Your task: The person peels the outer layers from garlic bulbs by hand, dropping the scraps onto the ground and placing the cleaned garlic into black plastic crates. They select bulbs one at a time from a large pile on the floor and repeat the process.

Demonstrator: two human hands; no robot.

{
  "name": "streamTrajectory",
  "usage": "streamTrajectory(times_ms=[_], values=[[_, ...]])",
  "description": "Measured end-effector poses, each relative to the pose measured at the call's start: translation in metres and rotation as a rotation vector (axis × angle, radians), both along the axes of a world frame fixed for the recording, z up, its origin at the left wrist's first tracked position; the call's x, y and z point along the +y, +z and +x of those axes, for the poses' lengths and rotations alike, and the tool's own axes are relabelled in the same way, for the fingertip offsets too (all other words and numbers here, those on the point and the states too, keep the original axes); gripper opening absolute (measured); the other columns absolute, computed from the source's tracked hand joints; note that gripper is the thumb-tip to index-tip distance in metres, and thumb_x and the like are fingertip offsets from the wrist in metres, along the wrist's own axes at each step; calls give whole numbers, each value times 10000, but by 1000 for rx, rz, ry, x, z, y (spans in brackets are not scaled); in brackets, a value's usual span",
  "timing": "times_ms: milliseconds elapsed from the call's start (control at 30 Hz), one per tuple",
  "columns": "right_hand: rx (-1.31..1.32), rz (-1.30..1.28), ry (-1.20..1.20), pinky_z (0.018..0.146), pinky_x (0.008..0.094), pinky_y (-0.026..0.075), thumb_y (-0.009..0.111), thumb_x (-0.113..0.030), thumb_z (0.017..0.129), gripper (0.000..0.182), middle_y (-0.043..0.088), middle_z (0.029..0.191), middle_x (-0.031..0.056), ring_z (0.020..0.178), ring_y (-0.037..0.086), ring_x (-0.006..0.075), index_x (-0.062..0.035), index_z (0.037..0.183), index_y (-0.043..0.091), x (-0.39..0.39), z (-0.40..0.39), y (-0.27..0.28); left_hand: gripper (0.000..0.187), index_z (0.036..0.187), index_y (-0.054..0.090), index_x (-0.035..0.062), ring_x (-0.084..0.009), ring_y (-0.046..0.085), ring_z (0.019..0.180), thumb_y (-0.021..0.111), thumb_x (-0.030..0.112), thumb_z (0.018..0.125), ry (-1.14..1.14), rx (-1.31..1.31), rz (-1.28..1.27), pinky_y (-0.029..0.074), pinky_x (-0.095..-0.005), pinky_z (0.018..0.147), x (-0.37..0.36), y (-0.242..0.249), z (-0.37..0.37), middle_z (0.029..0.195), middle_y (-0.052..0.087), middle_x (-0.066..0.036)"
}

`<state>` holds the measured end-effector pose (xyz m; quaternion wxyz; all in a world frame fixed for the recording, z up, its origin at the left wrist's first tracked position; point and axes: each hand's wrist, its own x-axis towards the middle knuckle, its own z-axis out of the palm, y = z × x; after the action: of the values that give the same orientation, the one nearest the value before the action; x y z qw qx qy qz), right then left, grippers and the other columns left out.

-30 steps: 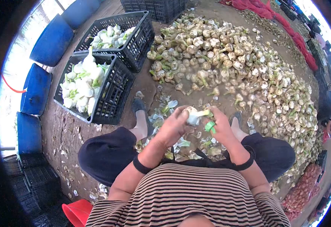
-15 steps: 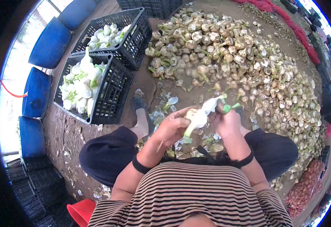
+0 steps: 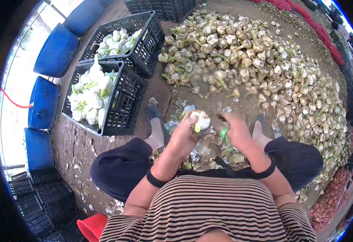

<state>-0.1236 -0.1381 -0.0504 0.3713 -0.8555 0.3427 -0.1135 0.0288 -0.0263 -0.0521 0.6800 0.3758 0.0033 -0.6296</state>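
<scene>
My left hand (image 3: 184, 135) is closed around a garlic bulb (image 3: 202, 120), mostly white with some brown skin on top and a short pale-green stub. Just to its right, apart from the bulb, is my right hand (image 3: 240, 131), slightly blurred, its index finger and thumb apart. At its thumb shows something small and bright green (image 3: 224, 134); whether it is a wrap or a held thing I cannot make out. Loose peeled skins (image 3: 202, 151) lie on the ground below both hands.
A large heap of unpeeled garlic (image 3: 241, 48) spreads ahead and to the right. Black crates (image 3: 124, 103) with cleaned white garlic (image 3: 91, 94) stand at the left. Blue barrels (image 3: 43, 103) line the far left. A red container (image 3: 91, 226) and a red mesh sack (image 3: 331, 197) are nearer.
Long white skin that stretched between my hands has left the bulb. My right hand has moved away from the bulb and its fingers have spread. The left still grips the garlic, turned upward.
</scene>
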Motion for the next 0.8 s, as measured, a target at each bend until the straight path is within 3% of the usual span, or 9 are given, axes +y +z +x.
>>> streamTrajectory(times_ms=[33,133,167,267,467,700,800], values=[[-244,-17,-41,760,406,457,636,-178,754,296,627,916,152,880,582,349,-64,1022,585,4,6,8,383,1246,342,91,-192,552,966,473,187,898,-11,-6,-11,469,-390,828,0,-4,-1,1070,535,-51],[-326,-1,-38,746,394,455,637,-156,748,254,625,895,133,853,583,322,-64,982,607,13,18,18,378,1246,341,89,-176,548,954,475,165,900,-42,-46,-29,468,-367,793,-1,-6,-6,1068,536,-49],[-358,-138,-17,700,383,446,608,-86,718,197,615,848,115,794,573,297,-52,912,619,14,20,19,369,1241,346,89,-165,544,945,478,148,901,-45,-44,-22,463,-352,768,-1,-1,-7,1068,537,-45],[-257,-304,79,704,353,452,630,-33,681,221,627,866,106,797,584,276,-28,901,627,13,19,14,281,1193,414,82,-189,552,975,413,178,930,-34,-66,25,476,-383,826,2,-6,-8,1078,540,-62],[-179,-668,226,675,333,401,546,-64,663,98,523,705,51,709,515,226,-60,761,542,13,21,23,268,1127,488,77,-182,570,915,488,203,891,-89,-3,49,471,-342,781,6,-8,-4,1043,564,-47],[-149,-539,114,688,363,397,560,-88,662,79,532,694,49,718,530,234,-90,736,533,5,22,13,444,1205,413,3,-163,572,893,571,144,814,-260,-136,117,474,-302,751,2,14,-2,988,580,-77],[-39,-468,-8,683,380,405,570,-97,670,70,573,708,74,738,560,258,-93,739,558,-1,22,-2,555,1233,354,-41,-168,564,924,618,87,762,-427,-342,156,470,-298,768,1,15,2,1015,569,-104]])
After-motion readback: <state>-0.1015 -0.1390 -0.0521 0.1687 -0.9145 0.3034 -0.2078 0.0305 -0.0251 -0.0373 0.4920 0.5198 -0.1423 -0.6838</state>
